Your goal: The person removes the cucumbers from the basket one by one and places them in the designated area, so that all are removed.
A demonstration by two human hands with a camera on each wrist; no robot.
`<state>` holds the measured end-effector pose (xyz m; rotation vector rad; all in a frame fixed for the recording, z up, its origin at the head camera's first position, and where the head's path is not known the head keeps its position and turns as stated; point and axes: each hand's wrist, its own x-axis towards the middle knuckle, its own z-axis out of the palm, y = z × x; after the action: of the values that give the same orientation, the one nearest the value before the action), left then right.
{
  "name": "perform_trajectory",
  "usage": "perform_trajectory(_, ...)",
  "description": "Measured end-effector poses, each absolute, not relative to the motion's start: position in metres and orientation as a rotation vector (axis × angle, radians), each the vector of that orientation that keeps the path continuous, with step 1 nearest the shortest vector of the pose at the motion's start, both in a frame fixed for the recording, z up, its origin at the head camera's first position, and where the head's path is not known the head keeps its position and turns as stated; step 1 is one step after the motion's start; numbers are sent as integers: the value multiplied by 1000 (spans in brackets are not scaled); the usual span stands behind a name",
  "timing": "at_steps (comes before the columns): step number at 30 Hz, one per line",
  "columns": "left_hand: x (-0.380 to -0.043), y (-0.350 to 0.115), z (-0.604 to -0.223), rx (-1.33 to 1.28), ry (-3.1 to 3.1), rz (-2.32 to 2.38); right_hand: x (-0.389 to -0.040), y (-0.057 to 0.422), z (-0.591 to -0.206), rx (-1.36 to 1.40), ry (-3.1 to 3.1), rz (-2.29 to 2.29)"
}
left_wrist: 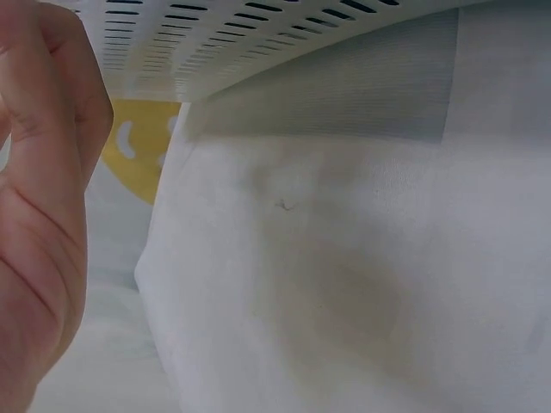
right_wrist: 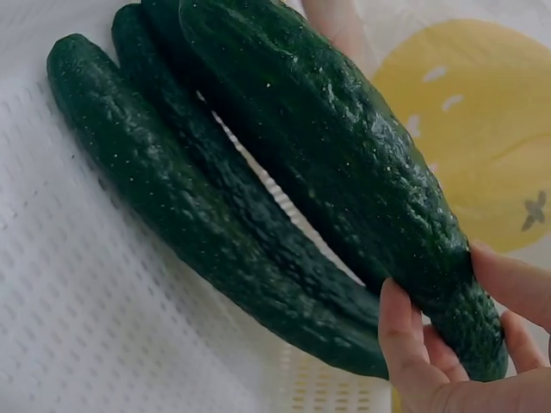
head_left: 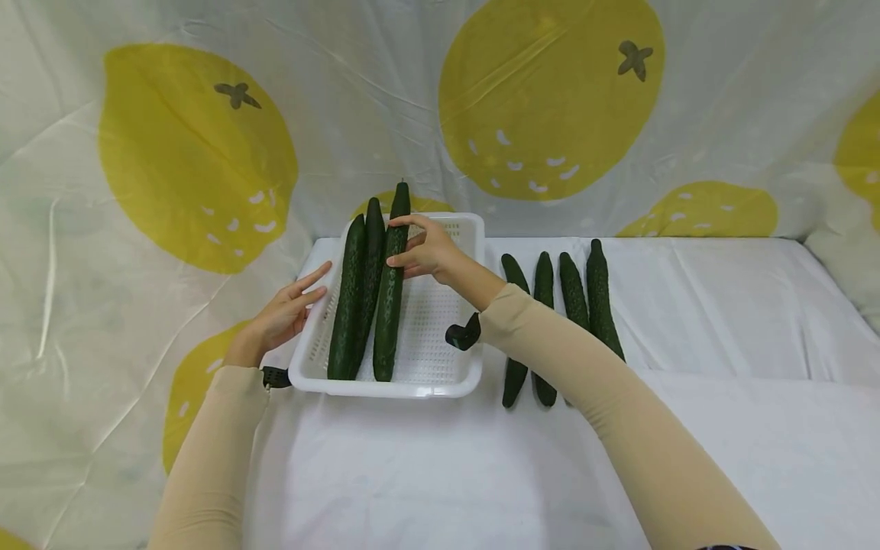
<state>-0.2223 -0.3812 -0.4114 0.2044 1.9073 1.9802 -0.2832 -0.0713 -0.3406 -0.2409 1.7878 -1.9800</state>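
My right hand [head_left: 429, 248] pinches the upper part of a long dark green cucumber [head_left: 387, 336] between thumb and fingers. In the right wrist view, the fingers [right_wrist: 403, 340] lie around the narrow end of this cucumber [right_wrist: 318, 129]. Two more cucumbers lean side by side at the left of a white perforated plastic basket [head_left: 440, 305], tips above its far rim. My left hand [head_left: 285, 309] is beside the basket's left rim, its fingers stretched toward it; whether they touch it, I cannot tell. The left wrist view shows the hand [left_wrist: 43, 189] near the basket's slotted wall [left_wrist: 224, 34].
Several more cucumbers [head_left: 600, 294] lie in a row on the white cloth-covered table [head_left: 426, 473], right of the basket and partly behind my right forearm. A curtain with yellow lemon prints [head_left: 550, 99] hangs behind and to the left.
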Motion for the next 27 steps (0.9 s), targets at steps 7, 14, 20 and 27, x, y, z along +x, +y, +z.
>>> perform_trajectory(7, -224, -381, -414, 209, 1930, 1973, -283, -49, -335, -258, 1708, -2040)
perform_trajectory(14, -224, -384, -413, 229, 1915, 1980, -287, -26, -332, -257, 1735, -2027)
perform_trajectory(20, -224, -384, -411, 233, 1894, 1993, -289, -7, -331, -275, 1751, -2026)
perform_trajectory(27, -225, -383, -411, 229, 1879, 1981, -285, 15, -330, -301, 1756, -2031)
